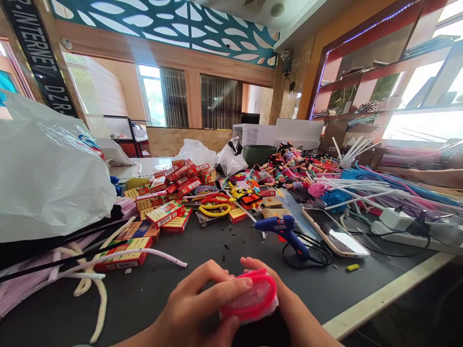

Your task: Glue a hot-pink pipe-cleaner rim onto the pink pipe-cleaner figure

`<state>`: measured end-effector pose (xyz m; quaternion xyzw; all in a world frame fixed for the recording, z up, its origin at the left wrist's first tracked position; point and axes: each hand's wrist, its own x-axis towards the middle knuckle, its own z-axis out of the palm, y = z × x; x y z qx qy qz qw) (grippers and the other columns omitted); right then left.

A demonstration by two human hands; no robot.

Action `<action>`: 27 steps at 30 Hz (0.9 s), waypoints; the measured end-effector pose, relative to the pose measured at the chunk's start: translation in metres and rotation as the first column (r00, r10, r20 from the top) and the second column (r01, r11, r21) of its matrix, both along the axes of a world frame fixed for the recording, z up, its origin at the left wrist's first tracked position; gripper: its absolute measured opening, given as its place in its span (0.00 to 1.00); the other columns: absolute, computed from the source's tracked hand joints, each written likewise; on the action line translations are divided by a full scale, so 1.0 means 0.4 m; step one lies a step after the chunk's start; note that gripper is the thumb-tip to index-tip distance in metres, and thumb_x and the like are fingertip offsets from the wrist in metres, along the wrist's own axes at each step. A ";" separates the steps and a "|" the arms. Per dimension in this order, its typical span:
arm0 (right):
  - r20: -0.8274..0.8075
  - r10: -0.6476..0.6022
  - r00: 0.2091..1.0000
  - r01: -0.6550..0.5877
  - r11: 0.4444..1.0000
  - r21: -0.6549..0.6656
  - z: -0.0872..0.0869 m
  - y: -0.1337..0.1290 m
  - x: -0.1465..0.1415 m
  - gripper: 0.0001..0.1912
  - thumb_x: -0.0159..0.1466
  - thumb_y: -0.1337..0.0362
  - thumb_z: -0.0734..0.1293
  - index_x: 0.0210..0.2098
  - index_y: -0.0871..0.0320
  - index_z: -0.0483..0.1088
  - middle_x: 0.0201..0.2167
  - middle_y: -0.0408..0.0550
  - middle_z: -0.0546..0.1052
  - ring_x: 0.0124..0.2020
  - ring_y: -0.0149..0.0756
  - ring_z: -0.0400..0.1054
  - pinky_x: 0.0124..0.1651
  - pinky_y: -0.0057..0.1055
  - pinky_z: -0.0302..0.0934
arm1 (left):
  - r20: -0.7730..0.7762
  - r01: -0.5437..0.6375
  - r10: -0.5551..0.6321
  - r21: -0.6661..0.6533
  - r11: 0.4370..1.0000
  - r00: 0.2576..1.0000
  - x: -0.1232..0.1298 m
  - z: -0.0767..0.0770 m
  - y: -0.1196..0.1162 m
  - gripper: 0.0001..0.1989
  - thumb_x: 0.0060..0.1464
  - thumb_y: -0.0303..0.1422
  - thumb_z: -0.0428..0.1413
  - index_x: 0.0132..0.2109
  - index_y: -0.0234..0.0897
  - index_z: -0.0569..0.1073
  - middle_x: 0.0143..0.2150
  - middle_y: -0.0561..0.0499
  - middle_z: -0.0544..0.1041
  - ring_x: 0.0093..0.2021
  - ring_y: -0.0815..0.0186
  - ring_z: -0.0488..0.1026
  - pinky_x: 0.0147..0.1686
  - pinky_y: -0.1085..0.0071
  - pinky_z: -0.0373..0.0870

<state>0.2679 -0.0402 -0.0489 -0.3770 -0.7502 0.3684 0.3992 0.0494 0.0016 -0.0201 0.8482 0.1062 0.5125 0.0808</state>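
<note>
A pink and white fuzzy piece (258, 299), apparently coiled from chenille stems, is held low in front of me at the table's near edge. My left hand (197, 303) grips it from the left, fingers over its top and thumb at its lower side. Along its right side curls my right hand (287, 301), with fingers behind it and partly hidden. Beyond the hands lies a blue glue gun (284, 231) with a white glue stick in its back end and a black cord. A phone (334, 231) in a pale case rests to its right.
Red and yellow small boxes (166, 212) are heaped at the left, near a large white plastic bag (54, 173). Several small dolls (291, 166) are piled at the back. Coloured chenille stems (383, 185) and a power strip (401, 231) lie at the right. A yellow scrap (352, 267) is near the edge.
</note>
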 end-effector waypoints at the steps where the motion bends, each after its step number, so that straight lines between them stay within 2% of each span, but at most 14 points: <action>1: 0.001 -0.005 1.000 0.005 1.000 0.000 0.002 -0.001 -0.001 0.45 0.55 0.52 0.72 0.67 0.50 0.51 0.68 0.55 0.57 0.66 0.54 0.55 0.65 0.44 0.52 | 0.000 -0.007 0.007 0.004 1.000 1.000 0.001 -0.004 0.001 0.20 0.58 0.24 0.50 0.56 0.40 0.71 0.38 0.48 0.74 0.37 0.67 0.75 0.41 0.72 0.77; 4: -0.003 -0.014 1.000 0.014 1.000 -0.002 0.008 -0.007 -0.005 0.45 0.55 0.52 0.72 0.67 0.51 0.53 0.68 0.55 0.57 0.66 0.54 0.55 0.65 0.44 0.52 | -0.001 -0.014 0.014 0.015 1.000 1.000 0.000 -0.011 0.004 0.19 0.60 0.25 0.49 0.57 0.41 0.70 0.39 0.48 0.75 0.37 0.66 0.75 0.43 0.71 0.77; 8: -0.006 -0.015 1.000 0.015 1.000 -0.014 0.011 -0.009 -0.010 0.42 0.59 0.52 0.70 0.68 0.49 0.50 0.63 0.55 0.64 0.62 0.50 0.62 0.62 0.41 0.58 | -0.009 0.002 -0.002 0.017 1.000 1.000 -0.006 -0.002 0.004 0.18 0.61 0.28 0.50 0.57 0.41 0.70 0.38 0.48 0.75 0.37 0.66 0.75 0.42 0.71 0.77; 13: -0.005 -0.024 1.000 0.024 0.999 -0.021 0.002 -0.003 -0.008 0.47 0.54 0.50 0.73 0.67 0.50 0.51 0.63 0.56 0.65 0.62 0.54 0.61 0.63 0.42 0.56 | -0.080 -0.035 0.027 -0.092 0.995 0.996 -0.016 0.010 -0.008 0.22 0.56 0.21 0.51 0.57 0.43 0.70 0.42 0.47 0.75 0.41 0.64 0.75 0.42 0.70 0.76; 17: -0.020 -0.012 1.000 0.011 1.000 -0.028 -0.002 -0.002 -0.014 0.48 0.54 0.51 0.73 0.68 0.50 0.50 0.61 0.55 0.67 0.61 0.52 0.64 0.60 0.40 0.60 | -0.029 0.015 -0.017 -0.076 0.997 0.999 -0.013 0.003 -0.005 0.24 0.54 0.20 0.51 0.57 0.42 0.71 0.41 0.48 0.75 0.38 0.66 0.74 0.39 0.73 0.76; 20: -0.043 -0.007 0.999 0.006 1.000 -0.016 -0.004 -0.007 -0.016 0.44 0.56 0.51 0.72 0.67 0.51 0.52 0.59 0.54 0.70 0.60 0.50 0.65 0.59 0.40 0.61 | -0.013 0.034 -0.035 -0.049 0.998 0.999 -0.011 -0.005 0.003 0.23 0.56 0.23 0.50 0.57 0.42 0.71 0.40 0.47 0.74 0.36 0.66 0.74 0.36 0.74 0.76; 24: -0.026 -0.083 0.996 0.084 0.995 0.045 -0.016 -0.017 -0.008 0.36 0.56 0.55 0.71 0.63 0.49 0.61 0.59 0.52 0.71 0.61 0.51 0.63 0.62 0.45 0.57 | -0.018 0.045 -0.045 -0.041 0.998 0.999 -0.010 -0.008 0.007 0.22 0.56 0.23 0.50 0.57 0.43 0.71 0.40 0.47 0.74 0.36 0.65 0.74 0.35 0.73 0.76; 27: -0.003 -0.133 0.991 0.133 0.988 0.080 -0.029 -0.019 -0.003 0.35 0.57 0.55 0.71 0.62 0.50 0.62 0.61 0.53 0.69 0.62 0.52 0.62 0.62 0.47 0.57 | -0.017 0.042 -0.042 -0.037 0.998 0.999 -0.010 -0.005 0.005 0.22 0.57 0.24 0.49 0.58 0.42 0.70 0.40 0.47 0.74 0.36 0.65 0.75 0.36 0.73 0.77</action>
